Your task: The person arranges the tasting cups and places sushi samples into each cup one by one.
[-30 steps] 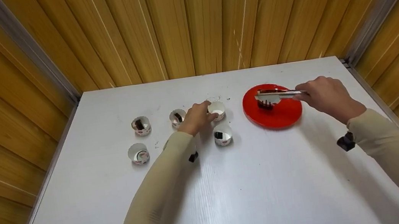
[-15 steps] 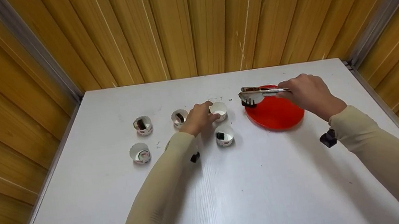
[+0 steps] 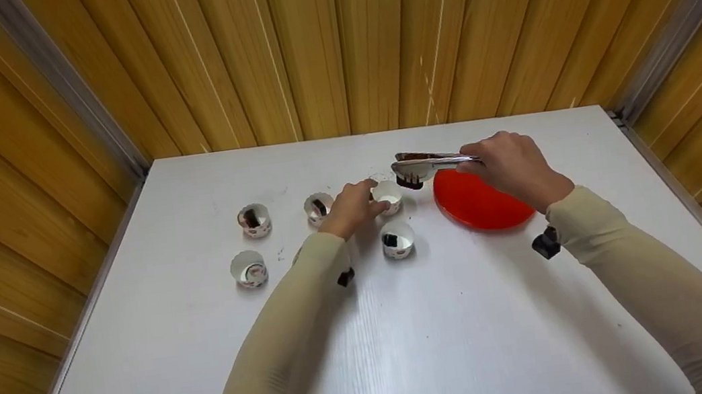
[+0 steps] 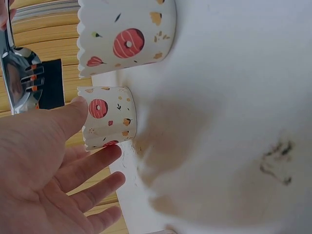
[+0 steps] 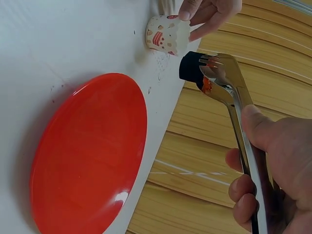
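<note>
My left hand (image 3: 352,209) holds a white paper baking cup (image 3: 389,197) by its sides, between thumb and index finger; the left wrist view shows its donut print. The other left fingers are spread. With my right hand (image 3: 510,166) I grip metal tongs (image 5: 246,146). Their toothed ends clasp a small black-wrapped piece (image 5: 191,67) with orange bits, raised above the table just right of the held cup. In front of that cup stands another paper cup (image 3: 398,248) with a dark piece inside. Behind my left wrist, a cup (image 3: 314,219) also contains a dark piece.
A red plate (image 3: 484,203) lies on the white table (image 3: 452,346), below my right hand. Two paper cups stand at the left: the rear cup (image 3: 256,231) has a dark piece in it, the front cup (image 3: 239,266) shows no dark piece. Wood-patterned walls (image 3: 304,47) enclose the table.
My right hand has carried the tongs and the black-wrapped piece leftward, from over the red plate to beside the held cup. My left hand has stayed at that cup.
</note>
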Demonstrator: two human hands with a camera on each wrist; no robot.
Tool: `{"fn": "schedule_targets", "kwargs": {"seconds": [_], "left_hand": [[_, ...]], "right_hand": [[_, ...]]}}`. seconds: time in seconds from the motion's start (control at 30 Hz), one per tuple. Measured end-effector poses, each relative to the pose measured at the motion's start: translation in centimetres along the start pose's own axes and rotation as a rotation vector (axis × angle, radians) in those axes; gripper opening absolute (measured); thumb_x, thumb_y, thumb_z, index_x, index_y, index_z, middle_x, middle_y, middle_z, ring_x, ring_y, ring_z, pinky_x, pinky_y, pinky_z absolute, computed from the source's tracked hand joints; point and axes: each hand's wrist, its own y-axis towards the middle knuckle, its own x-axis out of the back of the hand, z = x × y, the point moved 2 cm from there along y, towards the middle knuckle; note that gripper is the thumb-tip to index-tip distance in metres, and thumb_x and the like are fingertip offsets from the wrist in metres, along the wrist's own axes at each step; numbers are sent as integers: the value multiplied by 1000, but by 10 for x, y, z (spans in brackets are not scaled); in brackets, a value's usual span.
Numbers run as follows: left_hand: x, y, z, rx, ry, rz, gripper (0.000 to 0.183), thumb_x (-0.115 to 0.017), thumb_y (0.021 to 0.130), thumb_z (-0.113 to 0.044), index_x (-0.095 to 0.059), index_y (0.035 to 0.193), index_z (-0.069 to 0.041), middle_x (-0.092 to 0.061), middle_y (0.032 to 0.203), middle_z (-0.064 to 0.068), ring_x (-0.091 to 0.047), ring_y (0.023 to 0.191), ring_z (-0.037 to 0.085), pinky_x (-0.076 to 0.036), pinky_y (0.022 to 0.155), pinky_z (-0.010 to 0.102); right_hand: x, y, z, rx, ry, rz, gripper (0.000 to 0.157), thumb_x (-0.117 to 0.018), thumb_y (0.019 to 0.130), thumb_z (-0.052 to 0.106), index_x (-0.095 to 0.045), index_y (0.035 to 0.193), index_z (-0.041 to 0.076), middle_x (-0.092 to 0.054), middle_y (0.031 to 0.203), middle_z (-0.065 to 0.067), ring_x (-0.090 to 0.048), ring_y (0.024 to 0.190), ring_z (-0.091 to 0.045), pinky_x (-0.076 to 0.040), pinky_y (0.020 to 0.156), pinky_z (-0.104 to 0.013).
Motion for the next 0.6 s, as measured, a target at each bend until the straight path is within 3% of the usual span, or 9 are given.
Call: {"fn": "schedule_targets", "kwargs": {"seconds": [0.23, 0.6], "left_hand": [[0, -1, -1, 19, -3, 3, 56, -72, 98, -31, -57, 144, -4, -70, 122, 13, -64, 112, 27, -52, 97, 41], [1, -2, 0, 14, 6, -9, 47, -72, 98, -33, -62, 133, -3, -69, 115, 12, -63, 106, 28, -52, 92, 41]], "right_hand": [[-9, 7, 10, 8, 23, 13, 26, -76, 95, 24, -77, 117, 11, -75, 88, -7, -61, 72, -26, -51, 68, -42], [-22, 12, 19, 45, 49, 10, 26, -75, 96, 25, -76, 117, 10, -76, 93, -9, -66, 80, -29, -57, 75, -46]]}}
